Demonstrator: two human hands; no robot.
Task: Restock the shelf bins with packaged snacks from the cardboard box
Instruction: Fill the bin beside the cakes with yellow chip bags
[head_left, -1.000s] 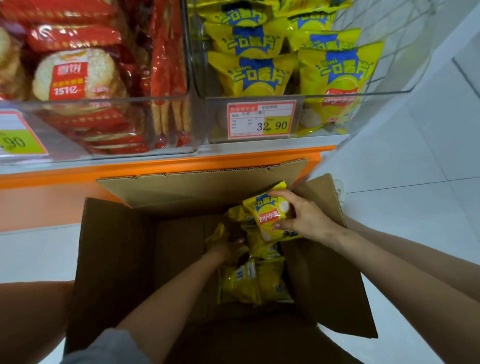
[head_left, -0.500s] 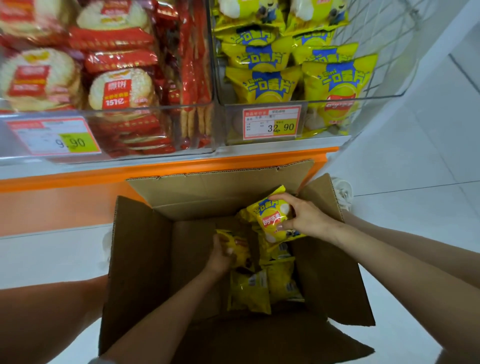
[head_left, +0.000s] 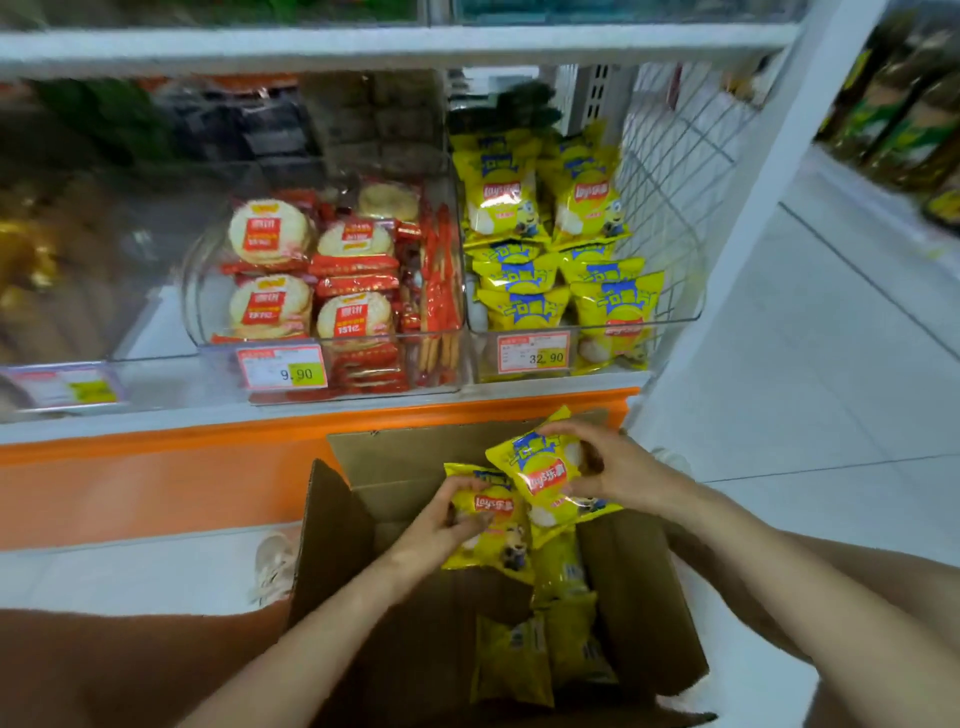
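The shelf unit (head_left: 363, 410) filled the upper part of the view, with a white deck and an orange front edge. Two clear bins stood side by side on it. The left bin (head_left: 332, 384) held red-wrapped rice cracker packs (head_left: 270, 306) and bore a price tag (head_left: 283, 368) reading 9.90. The right bin (head_left: 680, 312) held yellow chip bags (head_left: 618, 306) stacked in rows and bore a second tag (head_left: 535, 353) reading 32.90.

The cardboard box (head_left: 337, 545) stood open on the floor just in front of the shelf, flaps raised. More yellow bags (head_left: 514, 660) lay in its bottom, toward the right side.

Both hands were above the open box, each closed on one bag. The right hand (head_left: 618, 467) gripped the upper chip bag (head_left: 545, 473) by its right edge, fingers curled over the top and thumb beneath; this bag sat tilted. The left hand (head_left: 441, 525) pinched the lower chip bag (head_left: 493, 525) by its left edge. The upper bag overlapped the top right corner of the lower one.
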